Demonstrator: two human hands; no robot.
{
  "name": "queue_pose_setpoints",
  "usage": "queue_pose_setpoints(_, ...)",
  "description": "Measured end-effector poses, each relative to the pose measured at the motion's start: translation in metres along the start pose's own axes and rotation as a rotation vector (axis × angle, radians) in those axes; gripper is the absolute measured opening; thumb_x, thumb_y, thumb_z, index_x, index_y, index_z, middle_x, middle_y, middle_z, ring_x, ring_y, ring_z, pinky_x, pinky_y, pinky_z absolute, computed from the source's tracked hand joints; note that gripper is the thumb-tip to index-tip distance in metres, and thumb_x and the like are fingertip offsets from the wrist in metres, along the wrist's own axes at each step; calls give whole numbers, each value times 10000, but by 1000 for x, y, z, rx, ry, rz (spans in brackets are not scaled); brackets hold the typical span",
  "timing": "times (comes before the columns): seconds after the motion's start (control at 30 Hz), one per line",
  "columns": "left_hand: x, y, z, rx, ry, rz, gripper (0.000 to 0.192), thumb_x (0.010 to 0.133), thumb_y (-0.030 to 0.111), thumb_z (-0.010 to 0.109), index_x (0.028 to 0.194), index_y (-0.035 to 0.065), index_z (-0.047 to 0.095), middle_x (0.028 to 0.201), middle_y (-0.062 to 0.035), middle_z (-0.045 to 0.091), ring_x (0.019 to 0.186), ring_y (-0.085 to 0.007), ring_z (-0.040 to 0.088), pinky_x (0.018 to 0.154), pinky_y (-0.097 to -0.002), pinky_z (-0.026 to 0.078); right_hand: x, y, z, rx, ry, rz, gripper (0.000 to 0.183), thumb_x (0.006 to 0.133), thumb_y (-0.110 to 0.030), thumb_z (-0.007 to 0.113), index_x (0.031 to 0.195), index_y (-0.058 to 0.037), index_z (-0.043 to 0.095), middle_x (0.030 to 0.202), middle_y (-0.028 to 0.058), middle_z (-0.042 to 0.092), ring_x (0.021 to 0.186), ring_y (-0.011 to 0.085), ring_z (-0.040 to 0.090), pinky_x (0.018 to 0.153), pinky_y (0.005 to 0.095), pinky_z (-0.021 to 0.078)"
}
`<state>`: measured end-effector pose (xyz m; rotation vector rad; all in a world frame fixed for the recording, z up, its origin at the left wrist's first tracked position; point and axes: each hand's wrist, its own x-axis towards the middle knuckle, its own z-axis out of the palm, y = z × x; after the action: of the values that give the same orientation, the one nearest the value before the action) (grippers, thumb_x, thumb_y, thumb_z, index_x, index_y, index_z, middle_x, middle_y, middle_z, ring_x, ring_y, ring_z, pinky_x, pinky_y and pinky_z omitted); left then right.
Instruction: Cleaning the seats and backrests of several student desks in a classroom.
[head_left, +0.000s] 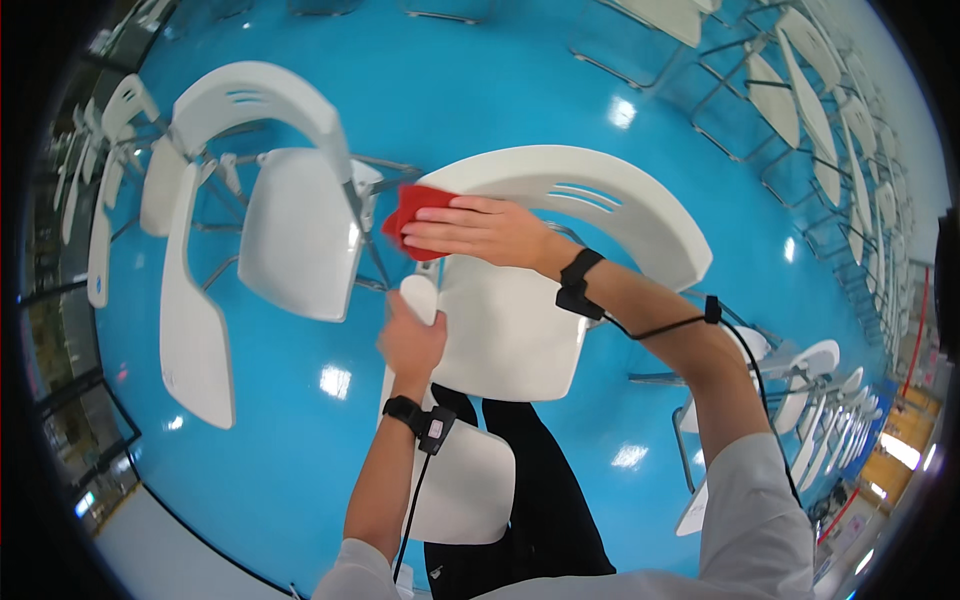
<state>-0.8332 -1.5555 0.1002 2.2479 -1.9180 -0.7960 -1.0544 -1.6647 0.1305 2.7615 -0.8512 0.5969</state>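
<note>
My right hand (487, 231) lies nearly flat over a red cloth (420, 206), fingers pointing left. The cloth is at the left end of the white plastic backrest (517, 169) of a tablet-arm chair, and its edge is blurred. Below it, my left hand (411, 345), also blurred, is closed around the narrow end of the chair's white writing tablet (418, 295). The tablet's wider part runs down under my left wrist, partly hidden. The white seat (510, 330) of this chair lies between my arms and my legs. A black band with a cable sits on each wrist.
Another white tablet-arm chair (296, 232) stands close on the left, its writing tablet (196, 330) reaching towards me. A white seat (465, 487) is beside my legs. Rows of similar chairs (814, 112) line the right side. The floor (285, 480) is glossy blue.
</note>
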Motion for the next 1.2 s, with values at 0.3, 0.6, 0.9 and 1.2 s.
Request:
queue_pose_setpoints(0.3,-1,-10,-1,-16,93,27,571,773,287,790,1171,54,454,1116,-171,655,905,-442,690,724,-546,552,-150,-2,-92,-180,-499,474,568,905,-75,603,1465,-66,512,1543,61,509,1443,179,461,1228,375,339)
queue_pose_setpoints(0.6,2,-8,-2,-12,78,-9,561,769,292,787,1167,60,466,1096,-165,653,882,-436,692,712,-537,559,-184,-127,-125,-27,-72,1362,323,978,-7,545,1294,-3,611,1287,179,650,1233,364,602,1049,446,479)
queue_pose_setpoints(0.9,0,-15,13,35,134,77,589,757,316,798,1153,39,461,1072,-196,659,856,-446,686,699,-526,554,-120,-113,103,439,218,1193,307,1032,-105,534,1305,5,621,1296,225,639,1187,416,593,1051,443,460)
queue_pose_setpoints(1.2,7,-7,7,59,112,64,571,758,307,804,1133,28,477,1041,-205,657,923,-466,672,742,-551,544,-115,-205,209,462,-20,1048,517,944,-90,546,1454,-15,512,1493,171,534,1402,376,469,1187,481,338)
